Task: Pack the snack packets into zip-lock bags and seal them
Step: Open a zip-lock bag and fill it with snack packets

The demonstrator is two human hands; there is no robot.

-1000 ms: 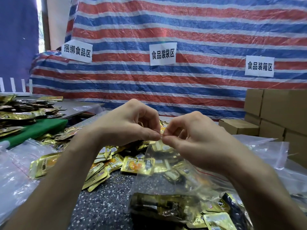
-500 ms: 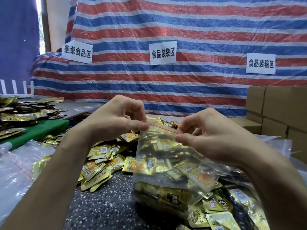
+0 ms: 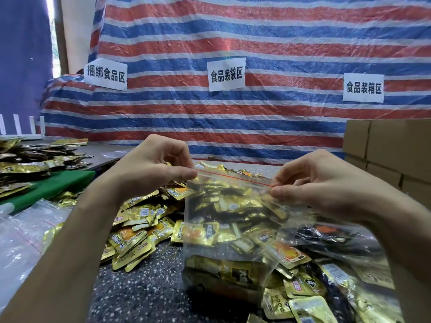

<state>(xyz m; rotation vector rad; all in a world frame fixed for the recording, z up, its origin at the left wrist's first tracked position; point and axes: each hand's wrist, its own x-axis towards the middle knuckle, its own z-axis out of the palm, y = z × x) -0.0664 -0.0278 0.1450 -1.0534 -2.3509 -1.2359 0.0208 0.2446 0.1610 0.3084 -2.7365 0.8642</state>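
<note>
A clear zip-lock bag [image 3: 229,231] full of gold snack packets stands upright on the speckled table [image 3: 144,290] in front of me. Its top strip with a thin red line [image 3: 233,177] runs stretched between my hands. My left hand [image 3: 151,166] pinches the left end of that strip between thumb and fingers. My right hand [image 3: 319,183] pinches the right end. A heap of loose gold packets [image 3: 140,227] lies behind and left of the bag.
Empty clear bags [image 3: 25,231] lie at the left edge, with a green cloth [image 3: 51,185] and more packets [image 3: 28,159] beyond. Other filled bags [image 3: 338,252] lie at the right. Cardboard boxes [image 3: 391,155] are stacked far right. A striped tarp [image 3: 233,113] with paper signs backs the table.
My hands, pinched together at the middle of the strip a second ago, have slid apart to its two ends. The strip is now stretched wide between them.
</note>
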